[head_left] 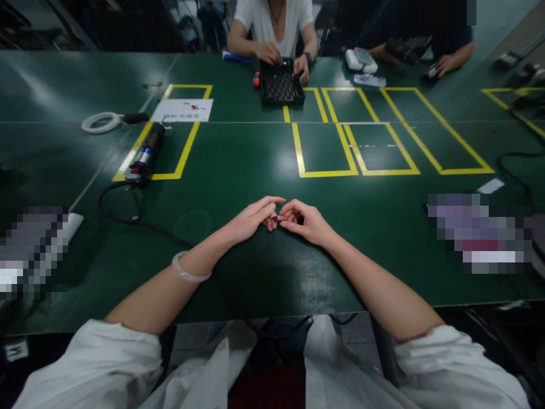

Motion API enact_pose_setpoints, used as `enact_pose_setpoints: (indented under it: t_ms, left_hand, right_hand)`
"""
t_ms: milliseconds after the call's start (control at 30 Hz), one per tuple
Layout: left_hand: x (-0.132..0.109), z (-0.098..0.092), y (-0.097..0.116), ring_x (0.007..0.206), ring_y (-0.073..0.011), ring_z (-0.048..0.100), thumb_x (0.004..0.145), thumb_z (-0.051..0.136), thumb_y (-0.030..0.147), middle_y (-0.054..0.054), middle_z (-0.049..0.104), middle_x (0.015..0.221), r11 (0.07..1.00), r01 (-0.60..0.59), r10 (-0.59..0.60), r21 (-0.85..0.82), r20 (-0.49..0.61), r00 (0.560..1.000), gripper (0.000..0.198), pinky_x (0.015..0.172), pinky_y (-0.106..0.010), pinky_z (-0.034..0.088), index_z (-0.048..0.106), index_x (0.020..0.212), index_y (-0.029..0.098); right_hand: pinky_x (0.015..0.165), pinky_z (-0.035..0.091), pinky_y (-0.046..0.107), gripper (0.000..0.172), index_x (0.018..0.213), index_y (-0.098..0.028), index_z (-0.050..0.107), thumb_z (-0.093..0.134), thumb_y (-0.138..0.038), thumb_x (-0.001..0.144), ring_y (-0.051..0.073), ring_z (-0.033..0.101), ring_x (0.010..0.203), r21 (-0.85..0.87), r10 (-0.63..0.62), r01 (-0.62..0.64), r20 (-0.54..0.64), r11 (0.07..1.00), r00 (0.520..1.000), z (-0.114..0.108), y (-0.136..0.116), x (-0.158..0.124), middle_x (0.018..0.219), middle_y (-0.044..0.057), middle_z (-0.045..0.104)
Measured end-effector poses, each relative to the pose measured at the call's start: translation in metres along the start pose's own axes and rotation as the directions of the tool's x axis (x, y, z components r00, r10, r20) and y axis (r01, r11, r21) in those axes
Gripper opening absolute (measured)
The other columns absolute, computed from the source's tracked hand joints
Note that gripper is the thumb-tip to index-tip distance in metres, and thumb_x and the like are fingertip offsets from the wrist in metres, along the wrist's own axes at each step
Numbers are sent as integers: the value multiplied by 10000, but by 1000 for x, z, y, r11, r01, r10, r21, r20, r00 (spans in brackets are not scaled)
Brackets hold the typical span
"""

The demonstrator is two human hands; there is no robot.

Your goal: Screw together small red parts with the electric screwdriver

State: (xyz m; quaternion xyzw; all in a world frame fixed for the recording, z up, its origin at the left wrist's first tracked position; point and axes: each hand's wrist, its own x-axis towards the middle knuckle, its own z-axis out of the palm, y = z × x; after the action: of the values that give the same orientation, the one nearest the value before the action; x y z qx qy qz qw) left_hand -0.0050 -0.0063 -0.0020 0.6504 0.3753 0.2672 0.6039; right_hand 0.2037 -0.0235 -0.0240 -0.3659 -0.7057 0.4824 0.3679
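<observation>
Over the near middle of the green table, my left hand (254, 217) and my right hand (310, 222) meet fingertip to fingertip. Between them is a small orange-and-grey piece (280, 218), too small to name. The fingers of my right hand pinch its orange end. My left thumb and fingers close on the other end, with the index finger stretched out above. A pale bracelet (191, 268) circles my left wrist.
A dark cylindrical tool (147, 152) with a cable lies left within yellow tape, below a white sheet (183, 109). A coworker's hands are at a black tray (283, 94) across the table. Blurred-out items lie at both sides. Another person handles a dark object at far right.
</observation>
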Motion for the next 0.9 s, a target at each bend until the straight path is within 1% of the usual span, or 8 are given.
enact_pose_setpoints:
  t_ms: [100, 200, 267, 467, 600, 733, 900]
  left_hand:
    - [-2, -2, -1, 716, -149, 595, 980, 481, 501, -53, 619, 783, 1000, 1, -1, -2, 14, 1000, 419, 711, -284, 499, 584, 1080, 107]
    - [-4, -1, 0, 738, -152, 596, 970, 491, 511, -61, 626, 797, 1000, -4, 3, 31, 23, 1000, 405, 731, -289, 497, 580, 951, 116]
    - [-6, -1, 1, 751, -152, 597, 960, 508, 499, -62, 627, 810, 999, 3, -4, 47, 18, 1000, 393, 745, -292, 493, 580, 937, 114]
    - [-7, 2, 3, 747, -145, 593, 890, 629, 451, -52, 633, 813, 998, 25, -26, 63, 9, 1000, 356, 739, -288, 475, 592, 984, 109]
    - [-8, 3, 2, 757, -144, 589, 880, 643, 437, -49, 630, 825, 997, 9, -8, 79, -21, 1000, 343, 738, -283, 467, 583, 988, 117]
    - [-8, 4, -1, 768, -135, 574, 879, 649, 408, -41, 616, 840, 994, -7, 12, 112, -46, 999, 320, 715, -258, 451, 577, 1002, 122]
    - [-7, 4, -7, 742, -119, 561, 844, 690, 411, -24, 592, 836, 994, -24, 33, 108, -80, 996, 342, 691, -239, 449, 585, 1001, 127]
  right_hand:
    - [596, 451, 248, 215, 980, -198, 599, 692, -345, 852, 114, 536, 640, -24, -14, 12, -47, 1000, 999, -1, 3, 0, 787, -6, 630]
    - [597, 449, 253, 210, 978, -199, 602, 690, -346, 857, 115, 540, 641, -51, -20, 17, -62, 999, 998, -1, 5, 0, 795, -2, 638]
    - [597, 446, 254, 199, 977, -199, 602, 686, -338, 862, 115, 544, 643, -60, -28, 24, -63, 998, 998, 0, 5, 0, 795, 0, 644]
    - [602, 448, 250, 194, 993, -204, 595, 683, -326, 871, 117, 555, 649, -63, -40, 36, -55, 997, 998, 2, 5, 0, 791, -2, 649]
    - [616, 454, 247, 259, 1037, -197, 591, 691, -371, 874, 118, 568, 670, -4, -6, 5, -53, 1000, 999, 2, 4, 1, 812, 5, 653]
    - [649, 477, 255, 269, 1000, -187, 604, 637, -441, 916, 124, 583, 694, 77, 45, -41, -49, 996, 998, 1, 5, 1, 821, 18, 655]
    - [655, 473, 256, 261, 991, -193, 619, 644, -442, 916, 120, 572, 696, 90, 17, -12, -61, 996, 998, 1, 6, 2, 838, 12, 639]
